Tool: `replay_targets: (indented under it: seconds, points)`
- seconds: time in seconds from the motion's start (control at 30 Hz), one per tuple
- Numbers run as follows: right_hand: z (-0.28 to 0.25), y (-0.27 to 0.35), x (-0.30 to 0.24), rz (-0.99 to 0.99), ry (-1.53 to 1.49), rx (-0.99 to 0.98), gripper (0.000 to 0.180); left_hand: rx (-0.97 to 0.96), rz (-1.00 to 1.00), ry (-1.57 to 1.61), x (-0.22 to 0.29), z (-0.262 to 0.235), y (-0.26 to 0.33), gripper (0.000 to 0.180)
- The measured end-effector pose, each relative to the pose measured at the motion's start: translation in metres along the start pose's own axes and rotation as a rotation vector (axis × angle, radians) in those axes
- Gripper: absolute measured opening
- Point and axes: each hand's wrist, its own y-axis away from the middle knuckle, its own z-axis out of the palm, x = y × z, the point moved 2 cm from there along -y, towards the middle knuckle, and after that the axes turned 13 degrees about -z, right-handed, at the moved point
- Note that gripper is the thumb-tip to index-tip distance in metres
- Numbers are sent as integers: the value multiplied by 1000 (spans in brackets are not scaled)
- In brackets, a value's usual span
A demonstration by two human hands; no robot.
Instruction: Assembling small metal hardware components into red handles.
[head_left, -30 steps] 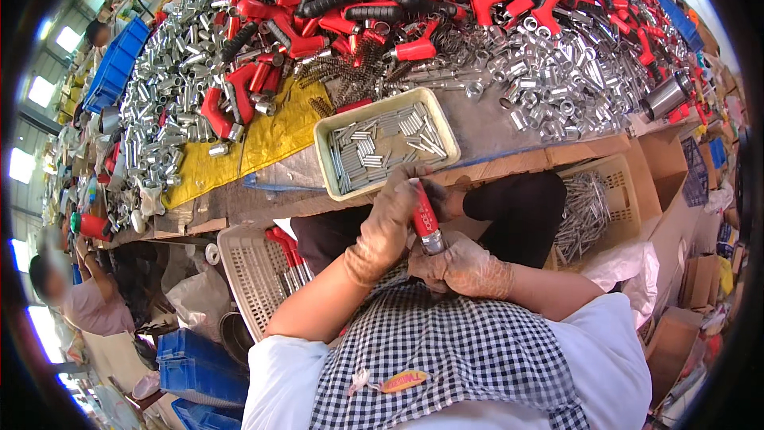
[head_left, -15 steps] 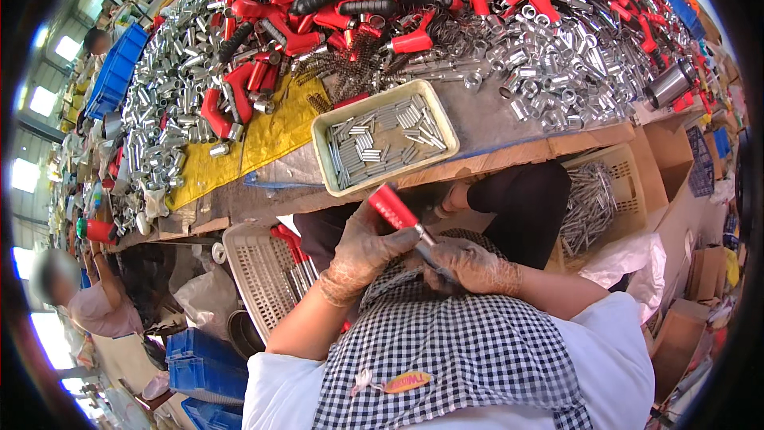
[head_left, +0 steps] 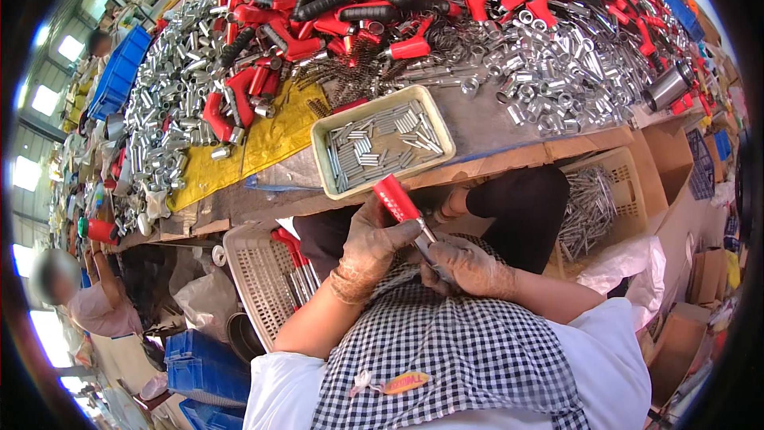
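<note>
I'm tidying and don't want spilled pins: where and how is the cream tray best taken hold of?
Probably by the two short end walls of the cream tray, coming from left and right together: it looks wider than deep, its raised rim is uncovered at both ends, and loose metal pins lie inside, so lift it level.

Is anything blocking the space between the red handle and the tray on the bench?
Nothing visible. The left hand holds the red handle, whose top overlaps the near rim of the tray in this view; I can't tell if they touch. The right hand is lower, at the shaft.
</note>
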Motion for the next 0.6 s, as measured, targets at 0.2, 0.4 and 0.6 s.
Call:
replay_targets:
  seconds: [0.2,0.4,0.6]
  points:
    - [-3,4,-2,46,-47,37,58,-27,-47,-111,7,6,4,47]
    - [-2,4,-5,39,-80,95,50,17,-36,-109,9,12,2,45]
    - [-2,1,-2,19,-133,114,55,-9,-42,-189,15,10,-4,51]
